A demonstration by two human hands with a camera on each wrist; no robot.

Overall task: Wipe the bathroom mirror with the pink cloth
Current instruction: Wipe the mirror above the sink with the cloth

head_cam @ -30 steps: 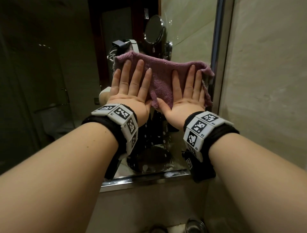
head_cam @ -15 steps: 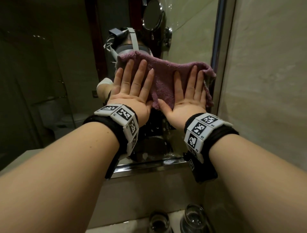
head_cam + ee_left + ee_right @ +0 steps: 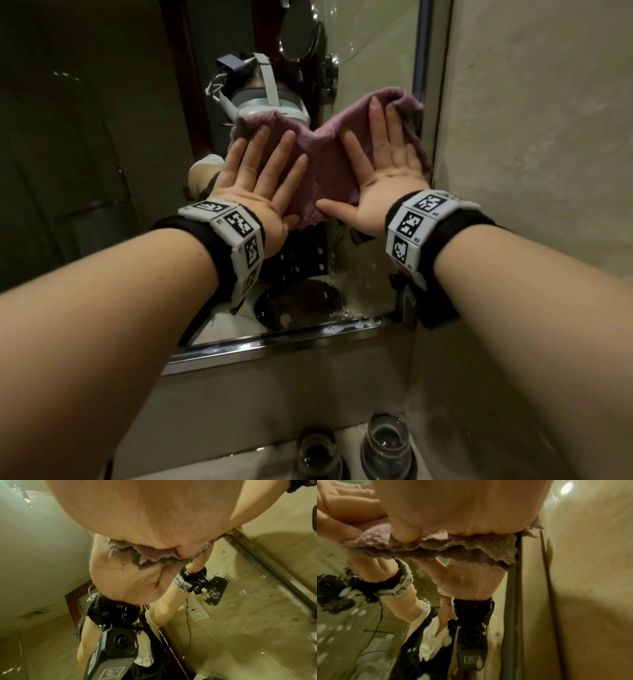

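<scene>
The pink cloth (image 3: 325, 161) is spread flat against the bathroom mirror (image 3: 102, 137), close to its right frame. My left hand (image 3: 263, 171) presses the cloth's left part with straight, spread fingers. My right hand (image 3: 383, 150) presses its right part, fingers straight and reaching higher, near the frame. In the left wrist view the cloth's frayed edge (image 3: 154, 559) shows under the palm. In the right wrist view the cloth's lower edge (image 3: 453, 547) hangs below my palm, with both hands reflected in the glass. White droplets speckle the lower glass (image 3: 308, 260).
The mirror's metal frame runs along the bottom (image 3: 291, 342) and up the right side (image 3: 423, 51). A beige tiled wall (image 3: 531, 137) stands directly to the right. Two drinking glasses (image 3: 317, 452) (image 3: 388, 442) stand on the counter below. A round magnifying mirror (image 3: 296, 34) shows as a reflection.
Both hands slid the cloth down the glass. The right hand has shifted right toward the frame and now sits higher than the left, so the cloth's top edge dips in the middle.
</scene>
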